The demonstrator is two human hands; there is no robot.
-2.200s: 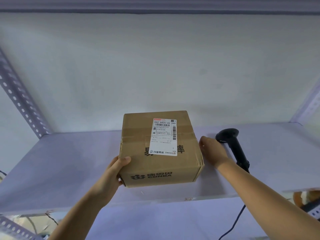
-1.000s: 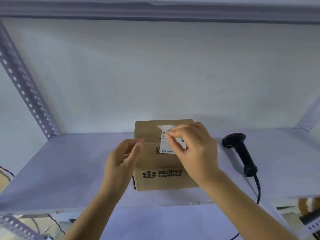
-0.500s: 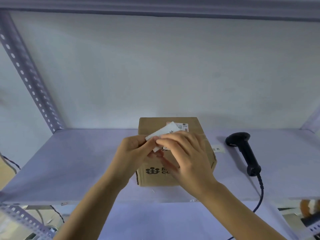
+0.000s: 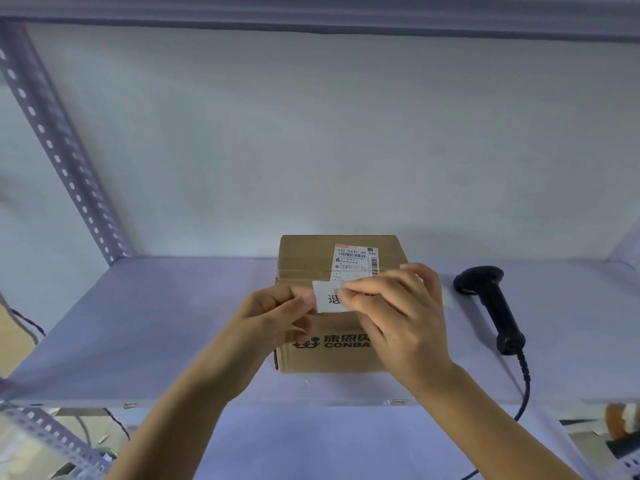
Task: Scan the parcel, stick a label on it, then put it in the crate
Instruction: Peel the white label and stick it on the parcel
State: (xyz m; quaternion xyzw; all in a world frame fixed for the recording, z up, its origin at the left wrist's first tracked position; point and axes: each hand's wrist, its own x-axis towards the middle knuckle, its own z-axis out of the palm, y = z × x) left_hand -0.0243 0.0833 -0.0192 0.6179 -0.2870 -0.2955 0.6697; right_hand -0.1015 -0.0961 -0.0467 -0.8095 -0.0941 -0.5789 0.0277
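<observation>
Pale shelf (image 4: 145, 327) against a white wall, metal racking either side. Cardboard box (image 4: 311, 258) sits on it, just beyond both hands. Left hand (image 4: 266, 313) pinches the left edge of a small white label (image 4: 327, 299) between thumb and fingertips; right hand (image 4: 401, 313) pinches it from the right, fingers (image 4: 360, 292) closed over most of it. One printed character shows between the two grips. Label hangs just above the box's near top edge, in front of the shipping sticker (image 4: 356, 259) already on the lid; whether it touches cardboard yet, can't tell. Whether backing paper is off, can't tell either. Scanner (image 4: 491, 306) lies on the shelf, well right of the right hand, cable trailing off the front. No crate in view.

Step looks like sticking the label. Best done: keep it taut between both pinches, land one edge first on bare cardboard, clear of the barcode, then smooth across with a fingertip so no bubbles or creases. Risk: label curling onto the fingers.
</observation>
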